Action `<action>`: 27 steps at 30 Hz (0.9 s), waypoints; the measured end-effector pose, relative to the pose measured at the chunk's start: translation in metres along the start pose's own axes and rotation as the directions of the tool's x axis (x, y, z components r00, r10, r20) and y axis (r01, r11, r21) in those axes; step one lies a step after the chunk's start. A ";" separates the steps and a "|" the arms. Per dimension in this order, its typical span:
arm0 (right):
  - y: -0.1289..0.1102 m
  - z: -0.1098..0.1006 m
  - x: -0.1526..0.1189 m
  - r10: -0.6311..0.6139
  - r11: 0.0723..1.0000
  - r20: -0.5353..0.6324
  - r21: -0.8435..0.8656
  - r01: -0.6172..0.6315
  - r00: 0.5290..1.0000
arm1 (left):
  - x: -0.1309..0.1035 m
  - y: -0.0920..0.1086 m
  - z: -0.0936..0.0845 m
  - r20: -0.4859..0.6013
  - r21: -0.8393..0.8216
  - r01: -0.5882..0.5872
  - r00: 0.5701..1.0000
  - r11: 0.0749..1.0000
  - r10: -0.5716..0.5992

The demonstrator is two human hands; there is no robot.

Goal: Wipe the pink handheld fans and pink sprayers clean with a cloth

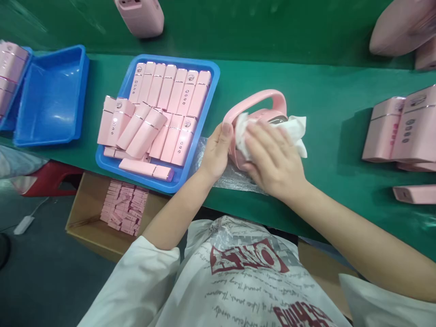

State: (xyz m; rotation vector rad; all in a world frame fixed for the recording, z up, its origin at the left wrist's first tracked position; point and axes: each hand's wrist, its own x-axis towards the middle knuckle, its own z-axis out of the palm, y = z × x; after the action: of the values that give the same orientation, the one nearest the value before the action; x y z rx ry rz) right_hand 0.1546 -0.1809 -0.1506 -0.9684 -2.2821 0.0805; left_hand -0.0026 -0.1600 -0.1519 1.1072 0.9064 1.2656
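Note:
A pink device with a looped handle point(256, 99) is held in front of me over the green table. My left hand point(215, 152) grips its left side, thumb lying near the base of the handle. Over the device's face, my right hand point(274, 161) presses a white cloth or tissue point(295, 128), fingers together on top of it. A dark glossy patch shows beside the cloth; most of the device's face is hidden. Clear plastic wrap point(238, 178) lies on the table underneath.
On the left, a blue tray point(214, 75) holds many pink box-shaped devices point(175, 86), beside another blue tray point(51, 97). Pink devices point(413, 125) stand at the right. A cardboard box point(85, 204) of pink pieces and a red stool point(51, 178) are below.

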 end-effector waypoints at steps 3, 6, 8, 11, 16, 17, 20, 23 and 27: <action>0.004 0.005 -0.002 0.051 0.998 -0.220 -0.023 -0.058 0.974 | -0.002 -0.001 0.001 -0.011 0.107 -0.105 0.994 0.989 0.107; 0.002 0.006 -0.003 -0.003 0.999 -0.218 -0.050 -0.008 0.976 | -0.004 -0.001 0.001 -0.025 0.235 -0.159 0.985 0.959 0.169; 0.001 0.004 -0.005 -0.054 0.998 -0.114 -0.042 0.049 0.992 | -0.006 0.000 0.001 -0.038 0.305 -0.167 0.982 0.938 0.187; 0.006 -0.001 -0.006 -0.001 1.000 -0.131 0.000 0.001 0.991 | -0.007 0.000 0.001 -0.019 0.332 -0.179 0.980 0.926 0.196; 0.001 0.000 -0.010 -0.008 0.997 -0.157 -0.080 -0.005 0.988 | -0.007 -0.001 0.002 0.015 0.320 -0.233 0.970 0.918 0.241; 0.000 0.000 -0.010 -0.078 0.991 -0.128 -0.120 0.063 0.989 | -0.007 -0.002 0.002 0.018 0.325 -0.234 0.970 0.916 0.242; 0.001 0.000 -0.006 -0.134 0.987 -0.127 -0.105 0.121 0.983 | -0.006 -0.002 0.002 0.016 0.332 -0.233 0.970 0.914 0.241; 0.004 -0.001 -0.003 0.013 0.999 -0.197 0.042 -0.004 0.980 | -0.005 -0.002 0.001 -0.004 0.321 -0.233 0.969 0.918 0.247; 0.003 0.000 -0.007 -0.068 0.998 -0.102 -0.011 0.067 0.992 | -0.005 -0.003 0.001 -0.007 0.354 -0.232 0.968 0.906 0.251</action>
State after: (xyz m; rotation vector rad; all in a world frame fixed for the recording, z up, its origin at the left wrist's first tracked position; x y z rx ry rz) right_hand 0.1600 -0.1832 -0.1553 -0.8785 -2.2198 -0.0065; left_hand -0.0017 -0.1648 -0.1547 1.5119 1.0895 1.3713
